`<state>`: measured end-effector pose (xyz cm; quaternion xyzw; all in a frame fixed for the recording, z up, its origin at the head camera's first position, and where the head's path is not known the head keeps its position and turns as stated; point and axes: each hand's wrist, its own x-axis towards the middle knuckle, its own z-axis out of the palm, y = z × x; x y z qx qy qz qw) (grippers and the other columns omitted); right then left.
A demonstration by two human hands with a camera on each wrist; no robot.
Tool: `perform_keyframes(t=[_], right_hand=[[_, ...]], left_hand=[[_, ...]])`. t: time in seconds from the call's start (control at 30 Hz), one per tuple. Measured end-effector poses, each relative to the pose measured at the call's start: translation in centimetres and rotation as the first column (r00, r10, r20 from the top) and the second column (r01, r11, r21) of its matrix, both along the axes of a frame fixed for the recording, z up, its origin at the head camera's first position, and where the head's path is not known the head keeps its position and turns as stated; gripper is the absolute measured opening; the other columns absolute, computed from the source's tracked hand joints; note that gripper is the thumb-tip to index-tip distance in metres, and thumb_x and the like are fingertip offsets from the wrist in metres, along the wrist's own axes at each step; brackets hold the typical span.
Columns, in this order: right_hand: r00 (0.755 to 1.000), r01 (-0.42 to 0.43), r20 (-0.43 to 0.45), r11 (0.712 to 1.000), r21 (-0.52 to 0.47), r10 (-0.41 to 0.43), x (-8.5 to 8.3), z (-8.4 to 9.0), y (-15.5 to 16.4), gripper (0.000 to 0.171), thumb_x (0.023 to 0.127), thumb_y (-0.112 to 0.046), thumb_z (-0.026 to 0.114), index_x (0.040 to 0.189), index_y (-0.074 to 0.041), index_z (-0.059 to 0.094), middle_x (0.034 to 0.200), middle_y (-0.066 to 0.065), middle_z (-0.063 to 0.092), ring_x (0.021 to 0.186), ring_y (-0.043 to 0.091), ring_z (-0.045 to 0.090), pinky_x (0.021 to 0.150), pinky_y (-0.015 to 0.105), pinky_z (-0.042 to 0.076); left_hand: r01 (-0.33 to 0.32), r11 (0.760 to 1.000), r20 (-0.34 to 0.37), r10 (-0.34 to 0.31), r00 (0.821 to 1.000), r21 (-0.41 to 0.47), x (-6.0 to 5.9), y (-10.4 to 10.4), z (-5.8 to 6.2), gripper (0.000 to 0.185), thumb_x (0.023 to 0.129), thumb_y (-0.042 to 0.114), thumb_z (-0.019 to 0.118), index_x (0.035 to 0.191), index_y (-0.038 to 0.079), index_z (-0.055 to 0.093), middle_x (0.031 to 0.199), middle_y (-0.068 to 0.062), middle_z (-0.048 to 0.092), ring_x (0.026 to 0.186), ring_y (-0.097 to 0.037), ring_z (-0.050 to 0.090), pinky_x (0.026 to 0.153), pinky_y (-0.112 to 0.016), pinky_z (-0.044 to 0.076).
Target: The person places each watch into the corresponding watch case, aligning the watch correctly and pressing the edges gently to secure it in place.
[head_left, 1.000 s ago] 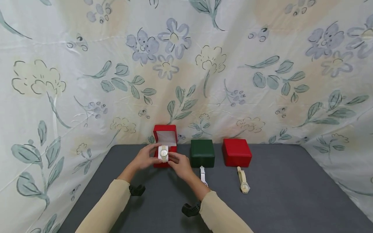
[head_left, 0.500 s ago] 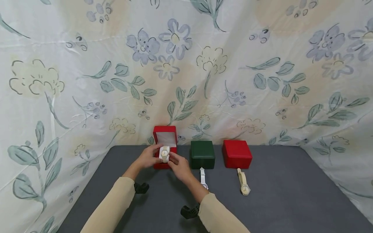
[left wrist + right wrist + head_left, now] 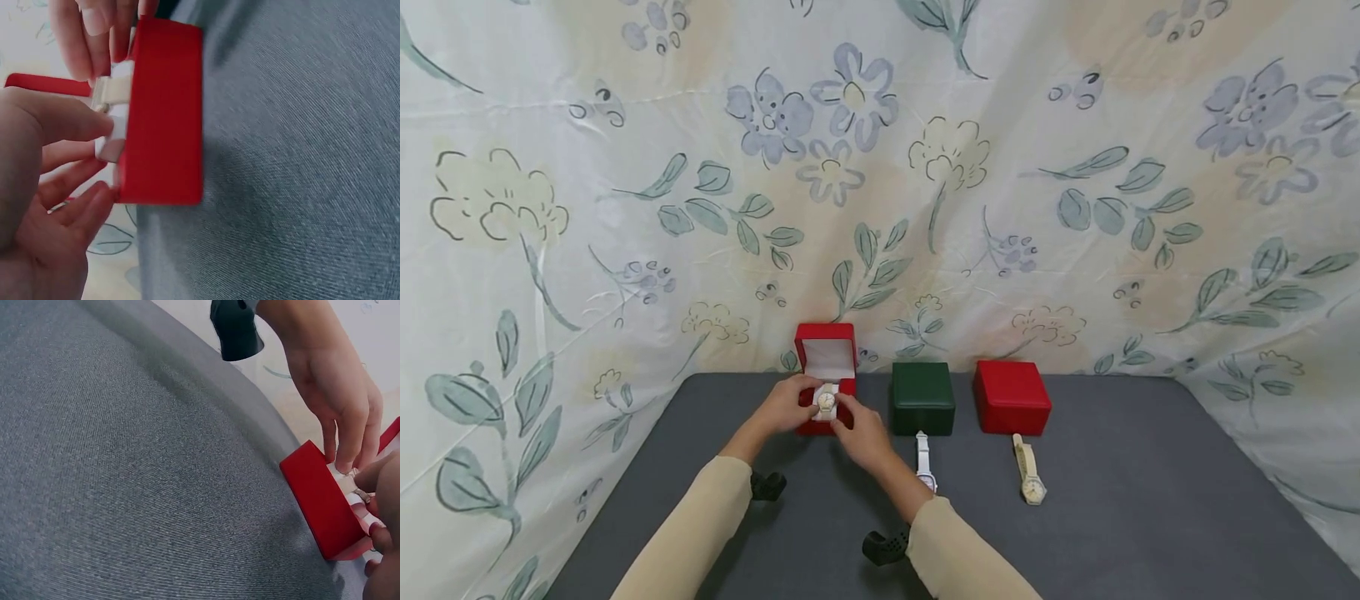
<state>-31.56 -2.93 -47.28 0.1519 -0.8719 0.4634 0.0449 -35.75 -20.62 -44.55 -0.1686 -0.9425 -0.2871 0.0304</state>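
Watch (image 3: 826, 402) on white cushion (image 3: 119, 129) lowered into open red box (image 3: 165, 112); left hand (image 3: 784, 405), right hand (image 3: 867, 433): fingers (image 3: 92, 205) gripping cushion.

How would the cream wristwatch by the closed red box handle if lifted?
The cream wristwatch would probably droop, its narrow strap being laid out long; the bulkier dial end likely weighs more. Lying flat, it seems unlikely to roll.

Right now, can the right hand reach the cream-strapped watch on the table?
Probably yes: only the white-strapped watch lies between, but the right hand works at the open red box.
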Motion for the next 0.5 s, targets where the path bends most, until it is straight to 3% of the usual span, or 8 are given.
perform_keyframes(t=[0.27,0.5], right_hand=[[0.998,-0.038,0.041,0.999,0.013,0.038,-0.15,-0.02,0.07,0.052,0.094,-0.016,0.061,0.143,-0.009,0.046,0.148,0.019,0.044,0.139,0.032,0.041,0.11,0.051,0.039],[0.999,-0.035,-0.001,0.998,-0.06,0.035,0.17,0.39,0.33,0.05,0.094,-0.013,0.061,0.142,-0.009,0.047,0.146,0.02,0.047,0.133,0.035,0.047,0.106,0.053,0.042]], left_hand=[[0.002,0.999,0.005,-0.002,1.0,-0.041,0.12,0.21,-0.32,0.045,0.088,0.012,0.067,0.132,0.005,0.058,0.134,-0.017,0.058,0.12,-0.034,0.055,0.104,-0.055,0.044],[-0.028,0.999,0.024,0.029,0.999,-0.039,0.71,-0.05,-0.92,0.052,0.09,0.011,0.064,0.139,0.005,0.049,0.144,-0.019,0.049,0.131,-0.037,0.048,0.108,-0.057,0.039]])
